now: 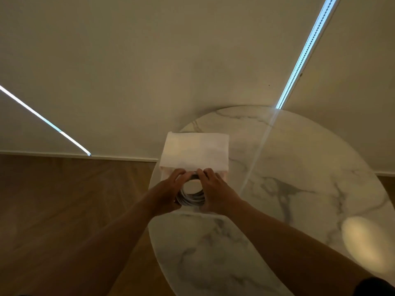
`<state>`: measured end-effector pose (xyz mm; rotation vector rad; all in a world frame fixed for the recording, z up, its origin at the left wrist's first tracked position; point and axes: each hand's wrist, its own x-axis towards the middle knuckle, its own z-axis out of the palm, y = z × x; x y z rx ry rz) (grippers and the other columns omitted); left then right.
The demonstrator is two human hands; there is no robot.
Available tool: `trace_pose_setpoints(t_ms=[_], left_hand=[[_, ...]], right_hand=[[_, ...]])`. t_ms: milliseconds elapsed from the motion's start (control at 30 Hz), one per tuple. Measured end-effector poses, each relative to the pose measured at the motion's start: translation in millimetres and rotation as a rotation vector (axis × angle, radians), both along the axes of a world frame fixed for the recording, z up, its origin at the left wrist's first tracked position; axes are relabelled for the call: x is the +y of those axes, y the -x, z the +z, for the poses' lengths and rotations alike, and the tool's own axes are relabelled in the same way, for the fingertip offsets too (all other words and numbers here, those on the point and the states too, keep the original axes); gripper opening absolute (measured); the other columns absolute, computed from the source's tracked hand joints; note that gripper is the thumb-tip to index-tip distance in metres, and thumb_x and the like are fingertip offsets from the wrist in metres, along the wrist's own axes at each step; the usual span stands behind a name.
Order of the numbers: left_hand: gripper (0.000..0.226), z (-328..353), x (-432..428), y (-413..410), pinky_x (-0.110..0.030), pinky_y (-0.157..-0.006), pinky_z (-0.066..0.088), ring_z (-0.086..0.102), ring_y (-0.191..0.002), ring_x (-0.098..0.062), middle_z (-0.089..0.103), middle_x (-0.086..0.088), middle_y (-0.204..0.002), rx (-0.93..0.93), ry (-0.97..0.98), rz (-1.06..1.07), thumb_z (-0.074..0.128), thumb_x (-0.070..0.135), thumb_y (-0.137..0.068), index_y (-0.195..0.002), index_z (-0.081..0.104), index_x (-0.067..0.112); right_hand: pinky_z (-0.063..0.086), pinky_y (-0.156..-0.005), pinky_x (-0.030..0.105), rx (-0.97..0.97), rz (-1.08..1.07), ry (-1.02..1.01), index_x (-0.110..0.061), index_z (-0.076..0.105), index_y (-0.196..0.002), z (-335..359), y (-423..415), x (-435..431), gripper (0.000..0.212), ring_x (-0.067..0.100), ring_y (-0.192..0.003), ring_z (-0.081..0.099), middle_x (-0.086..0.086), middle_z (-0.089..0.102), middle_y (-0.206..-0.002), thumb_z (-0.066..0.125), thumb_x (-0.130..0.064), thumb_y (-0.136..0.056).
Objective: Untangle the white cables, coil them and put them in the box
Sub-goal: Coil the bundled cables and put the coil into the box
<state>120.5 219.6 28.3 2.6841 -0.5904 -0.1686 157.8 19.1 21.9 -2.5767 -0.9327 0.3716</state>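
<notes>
A coil of white cable (190,199) forms a round ring between both hands, just in front of the white box (195,151). My left hand (168,190) grips the ring's left side. My right hand (215,189) grips its right side, and the fingertips of both hands meet at the top of the ring. The box stands on the marble table (299,178) near its far left edge, with a raised white flap facing me. The inside of the box is hidden by that flap and my hands.
The round marble table reaches to the right and toward me. Wooden floor (74,199) lies to the left, below the table edge. Pale blinds (149,60) with bright light gaps fill the background.
</notes>
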Motion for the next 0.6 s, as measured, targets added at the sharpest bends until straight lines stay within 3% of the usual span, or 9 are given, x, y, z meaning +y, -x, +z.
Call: trace_pose_setpoints(t_ms=[200, 367, 433, 600], left_hand=[[0.094, -43.4, 15.9, -22.5, -0.040, -0.074, 0.056, 0.061, -0.104, -0.030, 0.041, -0.005, -0.133, 0.121, -0.048, -0.051, 0.072, 0.012, -0.062, -0.141, 0.023, 0.024], [0.090, -55.8, 15.4, -31.2, -0.033, -0.099, 0.047, 0.049, -0.125, -0.026, 0.037, -0.009, -0.144, 0.227, -0.033, -0.061, 0.070, 0.009, -0.072, -0.149, 0.024, 0.011], [0.095, -55.9, 16.1, -34.4, -0.029, -0.107, 0.041, 0.040, -0.132, -0.019, 0.034, -0.003, -0.148, 0.317, 0.005, -0.067, 0.072, 0.017, -0.072, -0.152, 0.021, 0.013], [0.088, -60.7, 9.0, -37.0, -0.034, -0.101, 0.046, 0.051, -0.121, -0.021, 0.051, -0.003, -0.136, 0.270, 0.044, -0.029, 0.077, 0.048, -0.071, -0.142, 0.039, 0.013]], right_hand=[[0.041, -0.102, 0.038, 0.107, -0.032, 0.076, -0.005, 0.033, -0.140, -18.0, -5.5, 15.0, 0.092, 0.031, -0.115, 0.046, 0.013, 0.043, -0.128, 0.078, -0.039, -0.067], [0.045, -0.097, 0.038, 0.168, -0.069, 0.168, -0.007, 0.033, -0.138, -30.0, -11.6, 24.5, 0.090, 0.032, -0.111, 0.050, 0.012, 0.044, -0.125, 0.075, -0.042, -0.067], [0.046, -0.096, 0.038, 0.166, -0.079, 0.223, -0.006, 0.030, -0.140, -33.9, -14.5, 26.6, 0.092, 0.032, -0.110, 0.049, 0.013, 0.043, -0.127, 0.075, -0.040, -0.067], [0.037, -0.107, 0.041, 0.106, -0.056, 0.300, -0.002, 0.023, -0.146, -38.5, -16.3, 25.3, 0.105, 0.034, -0.123, 0.040, 0.014, 0.039, -0.139, 0.075, -0.050, -0.069]])
